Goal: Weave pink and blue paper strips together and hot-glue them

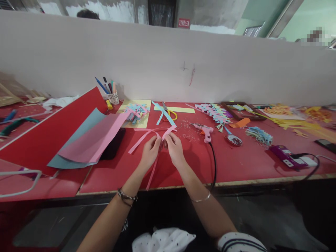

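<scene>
Pink paper strips (140,141) run between my two hands above the red table, with loose ends spreading left, right and down toward the table edge. My left hand (150,151) pinches the strips with its fingertips. Close beside it, my right hand (173,148) also pinches pink paper between thumb and fingers. The exact spot where the strips meet is partly hidden by the fingers. Just beyond the hands lie light blue paper strips (165,113) and scissors with yellow handles (172,113).
A pink glue gun (206,131) with a black cord lies to the right. Pink and blue paper sheets (91,143) lean at left. Cut strips lie on a yellow sheet (143,122). A purple power strip (287,157) sits far right. A white partition (157,63) closes the back.
</scene>
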Tool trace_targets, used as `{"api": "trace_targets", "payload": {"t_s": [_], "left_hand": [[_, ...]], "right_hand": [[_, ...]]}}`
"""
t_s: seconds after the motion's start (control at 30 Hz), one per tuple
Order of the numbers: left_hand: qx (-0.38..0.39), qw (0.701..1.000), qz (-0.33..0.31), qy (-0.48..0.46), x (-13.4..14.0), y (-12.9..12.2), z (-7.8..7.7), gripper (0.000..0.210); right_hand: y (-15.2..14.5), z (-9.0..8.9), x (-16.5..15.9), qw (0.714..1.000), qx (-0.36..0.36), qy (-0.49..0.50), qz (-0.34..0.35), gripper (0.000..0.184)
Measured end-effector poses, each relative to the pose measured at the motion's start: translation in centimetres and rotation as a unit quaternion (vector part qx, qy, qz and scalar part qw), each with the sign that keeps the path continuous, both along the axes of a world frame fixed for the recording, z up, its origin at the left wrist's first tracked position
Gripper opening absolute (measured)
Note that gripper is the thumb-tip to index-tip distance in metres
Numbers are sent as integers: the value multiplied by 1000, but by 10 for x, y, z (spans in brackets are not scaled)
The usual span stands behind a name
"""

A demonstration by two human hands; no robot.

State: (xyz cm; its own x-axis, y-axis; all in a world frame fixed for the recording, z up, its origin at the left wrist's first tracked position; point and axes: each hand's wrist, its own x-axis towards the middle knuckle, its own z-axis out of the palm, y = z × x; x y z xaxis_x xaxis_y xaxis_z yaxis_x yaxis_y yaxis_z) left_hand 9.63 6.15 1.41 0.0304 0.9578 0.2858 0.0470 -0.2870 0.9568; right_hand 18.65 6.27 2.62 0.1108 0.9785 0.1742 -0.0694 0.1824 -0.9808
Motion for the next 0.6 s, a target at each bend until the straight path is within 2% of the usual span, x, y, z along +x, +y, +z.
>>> {"api": "trace_targets", "payload": {"t_s": [0.17, 0.4, 0.6], "left_hand": [[24, 998, 23, 60, -2, -1, 4, 36], [42, 990, 92, 97, -4, -5, 9, 44], [51, 990, 81, 103, -5, -5, 7, 41]], "right_hand": [[-2, -2, 2, 998, -1, -66, -12, 24], [-9, -4, -1, 980, 73, -183, -18, 25], [-8, -3, -2, 986, 64, -151, -36, 22]]}}
